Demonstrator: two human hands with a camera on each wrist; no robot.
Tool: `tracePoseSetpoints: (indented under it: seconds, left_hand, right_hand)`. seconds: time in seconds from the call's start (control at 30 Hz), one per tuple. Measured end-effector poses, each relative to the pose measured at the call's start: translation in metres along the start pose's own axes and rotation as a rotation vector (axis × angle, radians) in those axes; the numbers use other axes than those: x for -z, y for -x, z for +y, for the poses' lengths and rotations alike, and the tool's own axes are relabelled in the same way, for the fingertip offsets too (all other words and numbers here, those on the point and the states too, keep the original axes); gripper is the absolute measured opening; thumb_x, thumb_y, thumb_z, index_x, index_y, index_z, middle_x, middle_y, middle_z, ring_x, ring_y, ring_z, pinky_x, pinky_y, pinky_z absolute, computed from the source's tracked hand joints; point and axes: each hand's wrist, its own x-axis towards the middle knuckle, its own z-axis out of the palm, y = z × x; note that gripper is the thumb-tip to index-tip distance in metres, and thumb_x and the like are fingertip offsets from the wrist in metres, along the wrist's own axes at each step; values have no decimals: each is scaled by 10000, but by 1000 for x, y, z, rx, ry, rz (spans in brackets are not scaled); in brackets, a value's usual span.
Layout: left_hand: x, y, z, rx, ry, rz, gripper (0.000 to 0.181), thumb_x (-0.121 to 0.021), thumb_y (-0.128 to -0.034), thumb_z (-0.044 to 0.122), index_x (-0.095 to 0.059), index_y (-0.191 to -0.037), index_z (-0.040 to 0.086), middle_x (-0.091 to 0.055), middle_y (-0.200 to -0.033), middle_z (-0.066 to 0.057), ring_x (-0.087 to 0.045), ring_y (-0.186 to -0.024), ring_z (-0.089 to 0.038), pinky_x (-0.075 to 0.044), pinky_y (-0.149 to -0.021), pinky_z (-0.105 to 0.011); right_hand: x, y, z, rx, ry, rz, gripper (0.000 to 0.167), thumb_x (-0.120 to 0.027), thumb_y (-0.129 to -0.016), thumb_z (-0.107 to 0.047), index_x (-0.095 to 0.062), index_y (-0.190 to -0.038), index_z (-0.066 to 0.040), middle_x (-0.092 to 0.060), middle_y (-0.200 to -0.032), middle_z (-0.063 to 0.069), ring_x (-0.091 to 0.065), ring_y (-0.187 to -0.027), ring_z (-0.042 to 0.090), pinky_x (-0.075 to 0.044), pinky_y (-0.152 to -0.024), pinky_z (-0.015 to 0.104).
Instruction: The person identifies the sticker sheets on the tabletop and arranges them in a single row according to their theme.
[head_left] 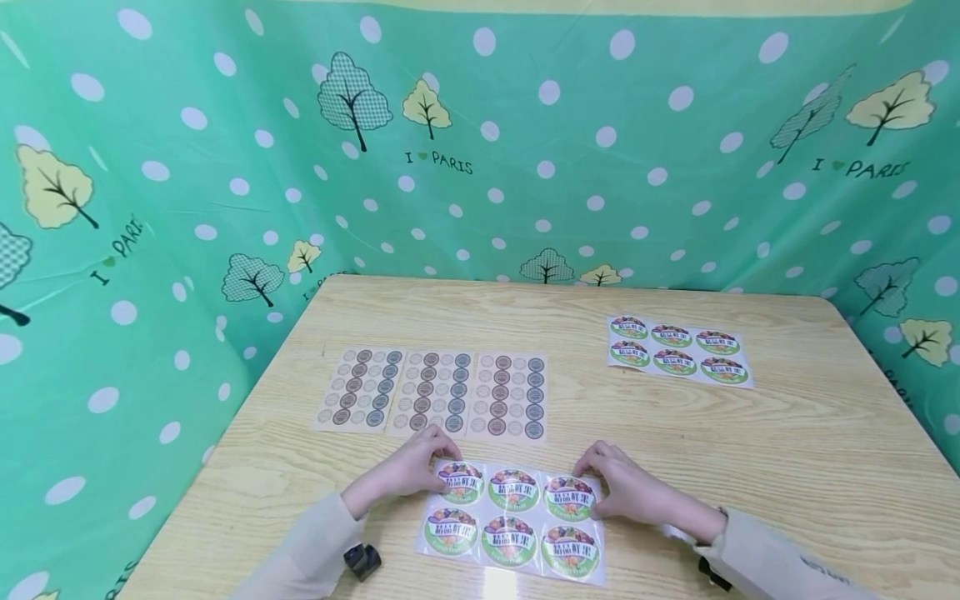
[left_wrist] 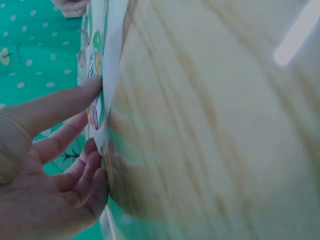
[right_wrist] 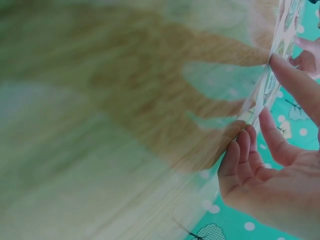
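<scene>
A glossy sheet of six fruit labels (head_left: 512, 514) is found at the near side of the wooden table (head_left: 795, 450), roughly central, its labels in two rows of three and face up; its far left corner is gripped between the thumb and curled fingers of the left hand (head_left: 411, 463), and its far right corner is gripped likewise by the right hand (head_left: 626, 486); by this hold at opposite corners, it is judged, a thin and limp sheet is kept taut and square, while the printed faces are left largely uncovered; in the left wrist view a pale margin appears slightly raised from the wood, though whether the whole sheet is lifted cannot be told. Just beyond the left hand, three sheets of small round labels (head_left: 431, 393) are laid side by side in a row, presumably so that none is covered; a second fruit-label sheet (head_left: 678, 351) is placed farther off to the right, well apart from both hands; the table is backed by a green dotted curtain (head_left: 547, 92).
</scene>
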Motion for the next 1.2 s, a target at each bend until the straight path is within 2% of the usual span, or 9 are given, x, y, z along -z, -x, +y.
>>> tracePoseSetpoints:
  seconds: [0.27,0.4,0.77,1.0,1.2]
  left_hand:
    - [-3,-1,0,-36,18,23,294,-712,-625,12,-586,-874,106,-474,-896,40,-471,-857,-138,-438,-802,-308]
    - [-3,-1,1,-33,28,26,266,-699,-646,-2,-573,-851,111,-497,-863,48,-484,-834,-124,-448,-778,-273]
    - [-3,-1,4,-11,88,-11,235,-672,-672,-22,-563,-837,104,-555,-824,36,-515,-796,-130,-452,-731,-252]
    - [-2,-1,4,-14,176,-30,209,-649,-699,-32,-567,-861,69,-564,-811,5,-518,-766,-124,-456,-708,-233]
    - [2,-1,5,-5,284,-51,173,-629,-731,-21,-565,-882,33,-563,-822,-33,-522,-779,-150,-465,-717,-220]
  right_hand:
    - [-1,0,1,6,-11,3,406,-728,-586,-36,-544,-942,-103,-457,-964,-14,-430,-933,204,-426,-827,372]
    - [-1,0,2,17,-29,8,406,-724,-580,-24,-533,-929,-103,-464,-933,-18,-435,-895,178,-427,-806,330]
    - [4,-2,4,-10,-214,-55,335,-630,-635,90,-515,-913,-58,-487,-786,6,-439,-692,96,-410,-580,197]
    - [10,-2,10,-9,-309,-72,242,-614,-701,57,-536,-908,-41,-510,-793,26,-478,-709,91,-455,-622,196]
    - [15,-1,11,-44,-390,-66,189,-589,-747,32,-557,-929,-7,-531,-821,67,-502,-720,124,-492,-614,226]
